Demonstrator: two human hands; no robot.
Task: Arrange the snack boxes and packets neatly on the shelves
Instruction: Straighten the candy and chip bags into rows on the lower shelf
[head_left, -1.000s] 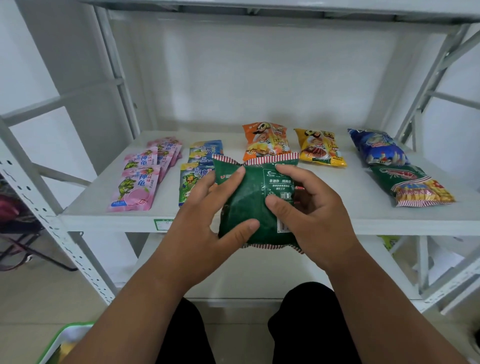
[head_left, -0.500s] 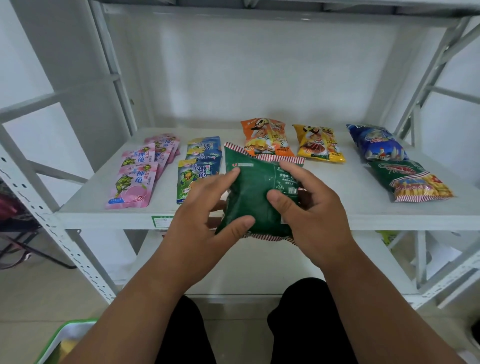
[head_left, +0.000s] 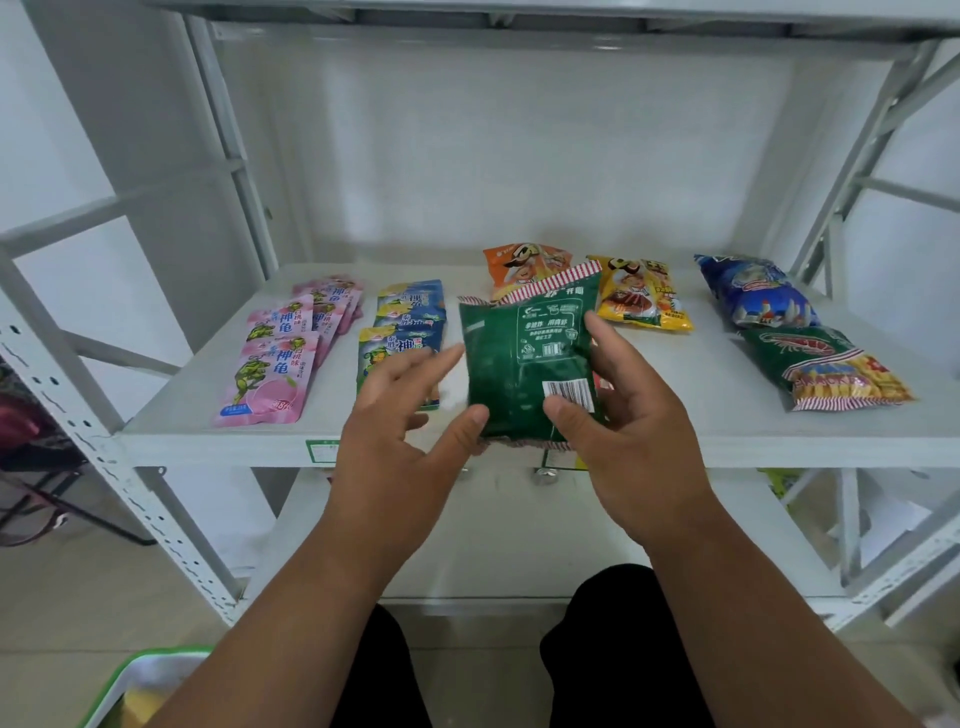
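The green snack packet (head_left: 524, 364) hides most of the orange packet (head_left: 524, 265) behind it; the right hand (head_left: 631, 441) covers its lower right corner. A green-rimmed bin (head_left: 140, 680) (contents blurred) is cut off at the bottom edge.

The pink packets (head_left: 270, 364) carry the large characters 神龟, with smaller print 白桃味 beside them. The blue packets (head_left: 405, 332) show 神龟 too, partly covered. The back of the green packet (head_left: 524, 364) bears a barcode on a white label and lines of small white print too fine to read. The striped packet (head_left: 852, 382) at the right shows "SNACK". The other packets' print is illegible.
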